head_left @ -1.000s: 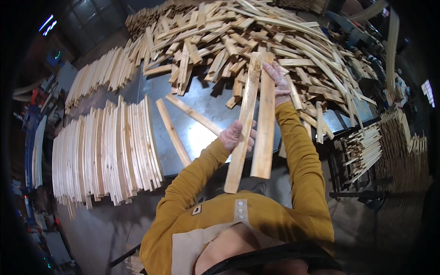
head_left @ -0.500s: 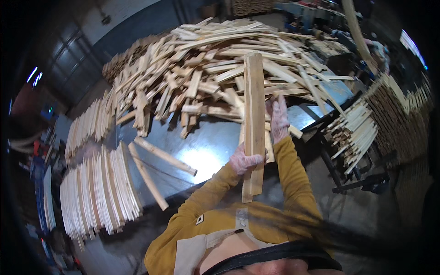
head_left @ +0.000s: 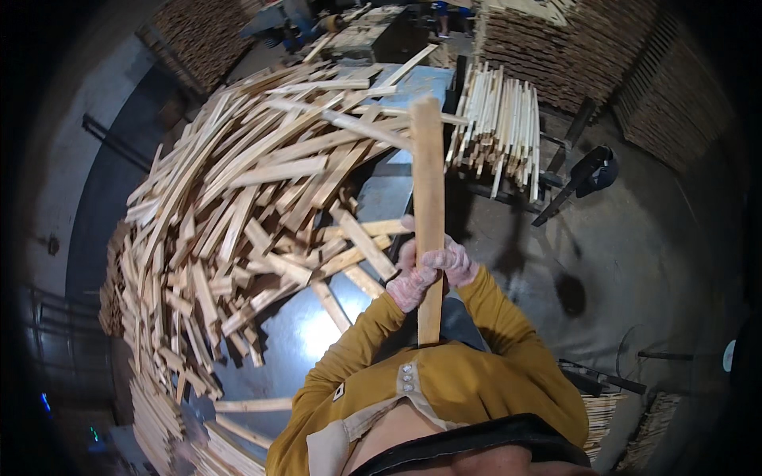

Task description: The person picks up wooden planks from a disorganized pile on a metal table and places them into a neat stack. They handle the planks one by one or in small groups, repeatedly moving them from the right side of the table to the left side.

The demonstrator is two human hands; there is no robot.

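Both gloved hands, left hand [head_left: 410,284] and right hand [head_left: 454,262], are closed around the lower part of a long wooden slat [head_left: 429,198], held upright before the chest, likely to keep it clear of the loose heap of slats [head_left: 254,206] on the bench [head_left: 298,333] at left. Half a second ago it hung over that heap; the view has since swung right.

The scene is viewed from a single head-worn fisheye camera, directed steeply downward and close over the wearer's chest; straight edges are bent toward the dark rim.
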